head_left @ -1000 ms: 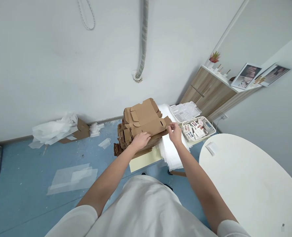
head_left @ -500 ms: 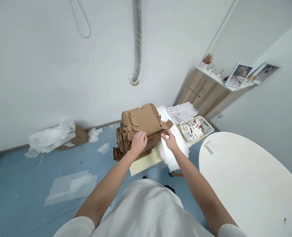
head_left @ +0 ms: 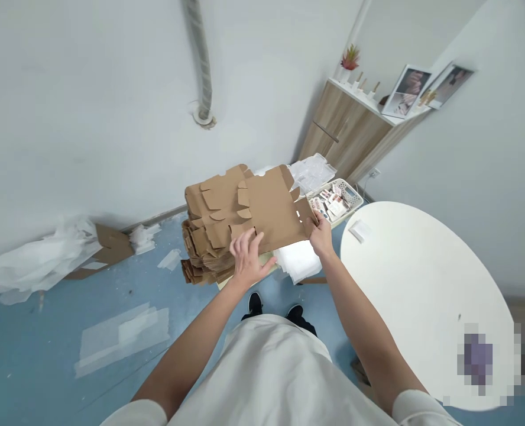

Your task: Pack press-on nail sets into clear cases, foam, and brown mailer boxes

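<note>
A tall stack of flat brown cardboard box blanks stands ahead of me on a low surface. One flat blank is lifted off the top, tilted toward me. My right hand pinches its right edge. My left hand is below its near edge with fingers spread, touching the underside. A pile of white sheets lies to the right of the stack, under my right hand.
A round white table stands at my right with a small white packet on it. Behind it are a white basket of small packets, clear plastic trays and a wooden cabinet. Plastic film and scraps litter the blue floor.
The top cardboard blank has been lifted off the stack and drawn toward me. My right hand moved from the white sheets to the blank's right edge. The view swung right and down.
</note>
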Tool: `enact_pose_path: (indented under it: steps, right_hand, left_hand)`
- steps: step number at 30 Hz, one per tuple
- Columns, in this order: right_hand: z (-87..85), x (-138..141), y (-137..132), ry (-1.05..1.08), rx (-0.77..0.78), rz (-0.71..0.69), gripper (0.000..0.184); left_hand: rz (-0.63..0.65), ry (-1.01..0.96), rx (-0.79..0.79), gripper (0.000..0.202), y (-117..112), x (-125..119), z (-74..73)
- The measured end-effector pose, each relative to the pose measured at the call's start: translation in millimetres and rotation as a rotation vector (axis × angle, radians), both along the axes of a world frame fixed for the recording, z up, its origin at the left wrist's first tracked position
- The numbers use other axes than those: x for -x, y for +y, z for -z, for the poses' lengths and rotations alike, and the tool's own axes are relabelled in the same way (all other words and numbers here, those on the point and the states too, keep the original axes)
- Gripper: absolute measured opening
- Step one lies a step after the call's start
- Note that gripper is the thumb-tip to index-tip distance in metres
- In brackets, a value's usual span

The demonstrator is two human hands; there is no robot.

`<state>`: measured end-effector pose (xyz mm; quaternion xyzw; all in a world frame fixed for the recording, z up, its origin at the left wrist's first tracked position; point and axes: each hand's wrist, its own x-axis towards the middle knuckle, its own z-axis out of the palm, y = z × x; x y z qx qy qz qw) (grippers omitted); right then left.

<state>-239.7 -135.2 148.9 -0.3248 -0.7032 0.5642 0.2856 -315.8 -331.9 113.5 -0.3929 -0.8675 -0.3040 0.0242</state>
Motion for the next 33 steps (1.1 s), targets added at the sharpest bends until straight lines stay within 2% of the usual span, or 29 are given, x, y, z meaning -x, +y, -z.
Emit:
enact_pose_path:
  steps: [4, 8, 10, 12, 15, 17, 20, 26, 30, 33]
  right_hand:
    - [4.2, -45.3, 12.9, 0.026, -0.061, 0.122, 0.038]
    - [9.3, -108.5, 25.7, 0.059, -0.123, 0.276, 0.037]
    - [11.6, -143.8, 31.7, 0.08, -0.121, 0.357, 0.038]
    - [15.4, -179.2, 37.8, 0.098, -0.102, 0.458, 0.038]
    - [25.8, -231.0, 47.3, 0.125, -0.072, 0.598, 0.038]
    - [35.7, -265.6, 53.6, 0.132, -0.058, 0.665, 0.039]
    - [52.3, -319.1, 61.1, 0.098, -0.047, 0.764, 0.039]
    - [82.7, -417.7, 64.1, -0.116, 0.077, 0.903, 0.039]
    - [103.9, -463.5, 63.7, -0.19, 0.104, 0.953, 0.04]
    - [119.0, -486.5, 62.7, -0.2, 0.23, 0.863, 0.037]
  left_hand:
    - [-0.15, -0.081, -0.055, 0.089, 22.4, -18.6, 1.3]
    - [-0.196, -0.166, -0.191, 0.094, 50.6, -44.1, 8.5]
    - [-0.156, -0.274, -0.255, 0.092, 67.4, -60.9, 16.1]
    - [-0.062, -0.461, -0.278, 0.087, 86.5, -81.2, 26.0]
    - [0.103, -0.791, -0.214, 0.058, 117.6, -116.8, 40.2]
    - [0.209, -0.9, -0.161, 0.039, 137.8, -141.4, 46.3]
    - [0.337, -0.878, -0.114, 0.027, 165.4, -176.0, 50.1]
    - [0.456, -0.574, 0.061, 0.02, 215.3, -234.5, 59.8]
    - [0.517, -0.502, 0.136, 0.019, 242.4, -266.1, 72.5]
    - [0.526, -0.474, 0.201, 0.02, 253.9, -283.1, 81.6]
